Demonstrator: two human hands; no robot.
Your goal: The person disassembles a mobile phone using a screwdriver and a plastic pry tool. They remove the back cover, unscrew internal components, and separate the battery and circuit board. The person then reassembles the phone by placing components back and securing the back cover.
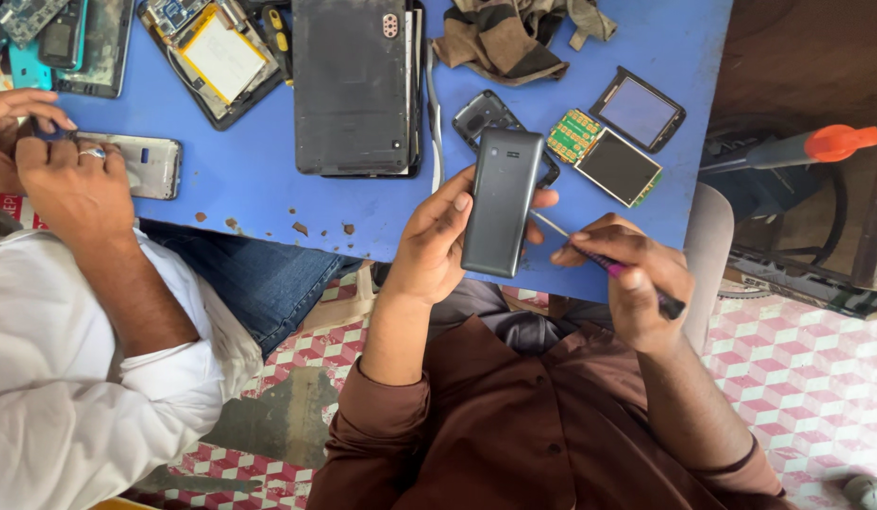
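Phone (pixel 501 201), dark grey and bar-shaped, held back-up over the near edge of the blue tabletop (pixel 250 179), long axis running near to far with a slight lean. Going left to right: at far left, a co-worker's hands (pixel 56 170) in a white sleeve pressed on a silver phone shell (pixel 151 165), well apart from the work. Next, left hand (pixel 437 241) wrapped around the phone's left side, fingers (pixel 542 198) curled behind and closed on it, thumb along the left edge. Just right of the phone, right hand (pixel 627 274) closed on a thin purple-handled tool (pixel 608 266), metal tip aimed left at the phone's lower right edge, close but seemingly not touching. Farther off, loose screens (pixel 620 167) and a green circuit board (pixel 574 134).
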